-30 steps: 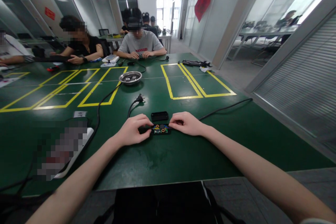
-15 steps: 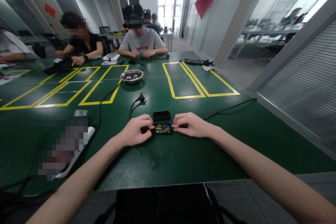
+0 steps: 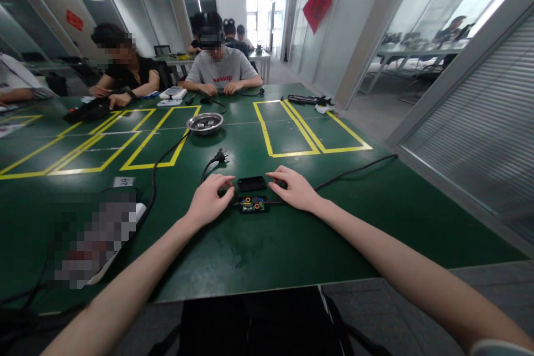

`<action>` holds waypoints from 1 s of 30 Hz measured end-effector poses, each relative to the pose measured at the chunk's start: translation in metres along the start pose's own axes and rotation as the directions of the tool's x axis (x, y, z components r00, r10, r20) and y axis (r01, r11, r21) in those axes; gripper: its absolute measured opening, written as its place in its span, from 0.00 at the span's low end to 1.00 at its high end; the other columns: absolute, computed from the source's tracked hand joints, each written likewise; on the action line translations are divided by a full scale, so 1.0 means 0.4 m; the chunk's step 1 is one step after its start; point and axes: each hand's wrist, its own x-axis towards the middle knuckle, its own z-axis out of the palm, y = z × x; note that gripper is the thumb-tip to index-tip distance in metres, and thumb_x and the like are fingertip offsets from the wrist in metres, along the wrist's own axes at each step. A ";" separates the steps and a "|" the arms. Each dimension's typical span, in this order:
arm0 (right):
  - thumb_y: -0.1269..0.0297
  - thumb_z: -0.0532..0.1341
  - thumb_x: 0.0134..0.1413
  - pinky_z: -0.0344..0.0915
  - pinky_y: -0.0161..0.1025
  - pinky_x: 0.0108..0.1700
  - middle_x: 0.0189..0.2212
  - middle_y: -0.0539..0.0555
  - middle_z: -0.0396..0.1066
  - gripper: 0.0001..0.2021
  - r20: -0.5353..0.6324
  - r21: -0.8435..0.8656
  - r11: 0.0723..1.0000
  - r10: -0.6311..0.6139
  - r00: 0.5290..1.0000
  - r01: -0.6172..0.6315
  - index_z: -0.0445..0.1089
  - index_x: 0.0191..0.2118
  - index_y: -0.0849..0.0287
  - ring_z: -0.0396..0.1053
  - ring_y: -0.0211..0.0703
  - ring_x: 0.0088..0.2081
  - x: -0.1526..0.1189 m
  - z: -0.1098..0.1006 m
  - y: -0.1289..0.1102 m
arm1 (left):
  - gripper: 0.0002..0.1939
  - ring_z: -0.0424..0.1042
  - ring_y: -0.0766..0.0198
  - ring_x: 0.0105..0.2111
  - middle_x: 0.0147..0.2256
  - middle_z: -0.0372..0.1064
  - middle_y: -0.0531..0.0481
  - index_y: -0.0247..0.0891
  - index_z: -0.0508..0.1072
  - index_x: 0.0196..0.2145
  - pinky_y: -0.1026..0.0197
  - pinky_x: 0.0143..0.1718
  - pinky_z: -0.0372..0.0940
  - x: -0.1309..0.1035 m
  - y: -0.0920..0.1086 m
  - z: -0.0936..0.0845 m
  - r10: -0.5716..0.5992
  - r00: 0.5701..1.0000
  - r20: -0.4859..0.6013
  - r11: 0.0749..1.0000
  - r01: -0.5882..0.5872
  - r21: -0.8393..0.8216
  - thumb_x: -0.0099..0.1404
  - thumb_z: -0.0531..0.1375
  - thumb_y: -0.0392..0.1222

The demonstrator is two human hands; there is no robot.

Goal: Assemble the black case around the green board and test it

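Observation:
On the green table lies a small black case (image 3: 252, 204) with a circuit board, copper coils and coloured wires showing inside. Just beyond it is an empty black cover (image 3: 251, 183). My left hand (image 3: 212, 199) is at the left of both parts, thumb and fingers apart, holding nothing. At the right of the cover, my right hand (image 3: 292, 187) is also open, fingertips near the cover's right end. A black cable (image 3: 356, 171) runs from the case under my right hand to the right. A plug (image 3: 219, 157) on a short cable lies beyond my left hand.
A metal bowl (image 3: 204, 123) with small metal parts stands farther back. A white-edged device (image 3: 139, 212), mostly pixelated, lies at the left. Yellow tape outlines mark the green table (image 3: 292, 256). Across it, a person in a grey shirt (image 3: 223, 69) and others sit working.
Both hands have let go of the case ends and opened. They have moved up towards the cover, while the case stays on the table. The whole view has shifted slightly.

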 end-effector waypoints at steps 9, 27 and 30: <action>0.63 0.67 0.56 0.64 0.37 0.33 0.26 0.52 0.75 0.07 0.090 0.285 0.941 0.165 0.982 -0.184 0.81 0.33 0.60 0.68 0.40 0.28 0.010 0.007 -0.003 | 0.15 0.79 0.55 0.37 0.36 0.82 0.46 0.36 0.84 0.40 0.56 0.43 0.72 0.007 0.005 0.011 -0.264 0.957 0.123 0.928 0.286 -0.238 0.61 0.64 0.48; 0.55 0.68 0.53 0.64 0.38 0.31 0.27 0.53 0.76 0.12 0.035 0.427 0.887 0.175 0.984 -0.173 0.79 0.32 0.60 0.67 0.40 0.27 0.001 0.005 -0.013 | 0.14 0.75 0.59 0.30 0.29 0.80 0.47 0.36 0.82 0.32 0.59 0.35 0.67 0.010 0.012 0.004 -0.317 0.943 0.102 0.851 0.330 -0.409 0.54 0.67 0.50; 0.54 0.68 0.53 0.64 0.38 0.31 0.27 0.53 0.76 0.12 0.045 0.425 0.887 0.178 0.983 -0.180 0.79 0.32 0.59 0.67 0.40 0.27 0.000 0.003 -0.016 | 0.14 0.74 0.59 0.30 0.29 0.79 0.48 0.36 0.81 0.31 0.59 0.35 0.66 0.011 0.018 0.000 -0.304 0.946 0.110 0.860 0.323 -0.395 0.54 0.67 0.51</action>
